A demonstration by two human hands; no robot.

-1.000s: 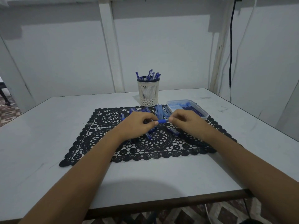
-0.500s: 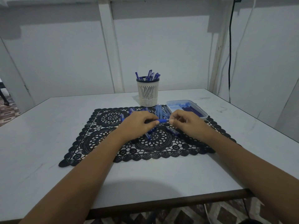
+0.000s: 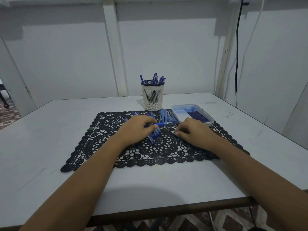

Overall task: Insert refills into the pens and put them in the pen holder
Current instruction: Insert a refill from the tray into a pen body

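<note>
**Item:** pen (image 3: pixel 160 124), blue grip, metal tip pointing right, held level just above the black lace mat (image 3: pixel 103 140)

**Left hand** (image 3: pixel 138 129): fingers curled round the pen's barrel end, gripping it

**Right hand** (image 3: pixel 193 132): low on the mat, right of the pen tip and apart from it. The fingers are bent down toward the lace; whether they pinch a small part cannot be told

**Stock:** loose pens (image 3: pixel 164 115) fanned at the far edge of the mat, with more under the left hand. A clear tray (image 3: pixel 210 120) at far right has dark blue pieces inside

**Destination:** pen holder (image 3: pixel 153 99), upright on the bench (image 3: pixel 50 130) just beyond the mat, with several pens standing in it

**Step, as judged:** finishing one pen before it goes in the holder

**Handling note:** hold the barrel level and steady, bring the next part in along the pen's axis and seat it fully, then lift the pen clear of the pile and lower it upright into the holder
</note>
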